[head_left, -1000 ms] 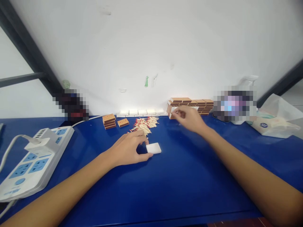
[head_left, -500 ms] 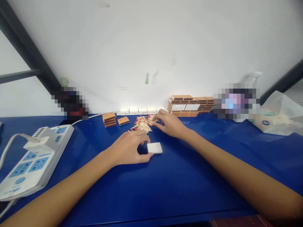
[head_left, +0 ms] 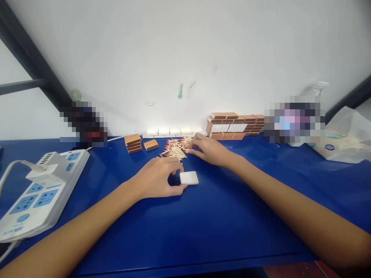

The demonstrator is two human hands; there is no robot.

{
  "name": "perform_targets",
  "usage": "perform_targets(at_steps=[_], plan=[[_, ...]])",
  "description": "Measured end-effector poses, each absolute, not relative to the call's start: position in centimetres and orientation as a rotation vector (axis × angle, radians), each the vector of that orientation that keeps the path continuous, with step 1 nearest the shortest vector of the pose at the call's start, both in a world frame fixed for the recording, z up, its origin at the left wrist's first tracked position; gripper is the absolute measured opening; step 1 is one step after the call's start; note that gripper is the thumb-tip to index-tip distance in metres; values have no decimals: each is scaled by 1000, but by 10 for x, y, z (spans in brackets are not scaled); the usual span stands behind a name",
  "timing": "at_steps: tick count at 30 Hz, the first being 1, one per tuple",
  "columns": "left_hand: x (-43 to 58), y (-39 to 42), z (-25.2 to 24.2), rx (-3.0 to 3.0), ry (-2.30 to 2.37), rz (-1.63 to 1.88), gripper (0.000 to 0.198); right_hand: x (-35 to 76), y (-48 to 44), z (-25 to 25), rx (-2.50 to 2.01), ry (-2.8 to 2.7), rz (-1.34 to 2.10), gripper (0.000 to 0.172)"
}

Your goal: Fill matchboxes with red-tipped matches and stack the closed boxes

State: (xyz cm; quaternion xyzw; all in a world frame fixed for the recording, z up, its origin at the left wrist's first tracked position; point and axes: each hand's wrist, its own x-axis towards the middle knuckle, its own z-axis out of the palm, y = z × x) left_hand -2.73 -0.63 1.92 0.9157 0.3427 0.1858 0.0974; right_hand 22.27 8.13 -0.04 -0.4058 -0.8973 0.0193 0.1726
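A small white matchbox tray point(head_left: 189, 178) lies on the blue table in front of me. My left hand point(head_left: 159, 178) grips its left end between thumb and fingers. Farther back is a loose pile of red-tipped matches point(head_left: 175, 148). My right hand point(head_left: 210, 150) reaches the pile's right side, fingertips pinched together at the matches. How many matches are between those fingers is too small to tell. Left of the pile are a single closed matchbox point(head_left: 151, 144) and a short stack of matchboxes point(head_left: 133, 143).
Along the wall stand a row of white trays point(head_left: 171, 133) and a large stack of matchboxes point(head_left: 227, 127). At left lies a power strip point(head_left: 43, 197) with a plugged-in charger. A plastic tissue pack point(head_left: 342, 141) sits at right. Two blurred objects flank the back.
The view has shifted slightly. My left hand keeps its hold on the tray, and my right fingers stay at the pile's right side, drawn a little closer together.
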Motion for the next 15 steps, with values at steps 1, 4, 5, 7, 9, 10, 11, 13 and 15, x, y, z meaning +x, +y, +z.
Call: perform_targets(at_steps=[1,4,5,7,9,10,11,13,15], plan=[[-27,-6,19,2716,1016,560,23,223,79,1,-1161,-2553,45,18],[-28,-6,19,2725,1017,581,25,223,75,2,-1158,-2567,61,21],[-28,-5,18,2726,1015,577,24,223,75,2,-1151,-2571,78,21],[-28,-5,18,2729,1014,569,23,223,76,1,-1144,-2577,103,20],[-28,-5,18,2736,1013,584,23,224,77,0,-1151,-2578,115,19],[-28,-4,18,2738,1012,591,23,225,78,-1,-1161,-2578,123,20],[-29,-4,18,2737,1012,596,23,225,78,-1,-1173,-2580,134,21],[-29,-4,18,2731,1007,592,22,227,77,-1,-1194,-2584,165,23],[-29,-4,18,2726,1009,595,22,229,74,0,-1214,-2590,196,23]])
